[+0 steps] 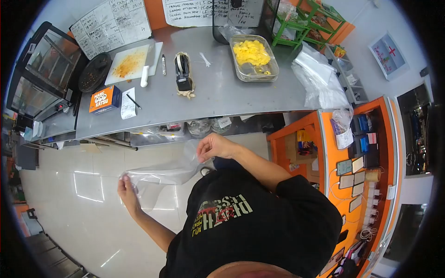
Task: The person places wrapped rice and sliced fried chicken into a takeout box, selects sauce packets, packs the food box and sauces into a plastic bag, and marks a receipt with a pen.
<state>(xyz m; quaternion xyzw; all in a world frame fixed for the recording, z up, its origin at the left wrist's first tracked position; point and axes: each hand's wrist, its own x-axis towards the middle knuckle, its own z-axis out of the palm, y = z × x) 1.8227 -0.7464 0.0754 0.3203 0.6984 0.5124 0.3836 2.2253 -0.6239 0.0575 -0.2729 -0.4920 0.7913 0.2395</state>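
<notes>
A clear plastic bag (162, 175) is stretched between my two hands, in front of my body and short of the steel counter. My left hand (127, 191) pinches one end of it at the left. At the other end, my right hand (215, 147) grips the plastic between thumb and fingers, close to the counter's front edge. More clear plastic bags (317, 76) lie in a stack on the counter's right end. A metal tray of yellow food (252, 53) stands at the back, with a scoop partly sunk in it.
On the steel counter (213, 99) are a tape dispenser (184, 74), a marker (163, 65), a knife (145, 76) on a stained cutting board (127, 65), and an orange-blue box (105, 99). An orange shelf unit (324, 157) with several phones stands to my right.
</notes>
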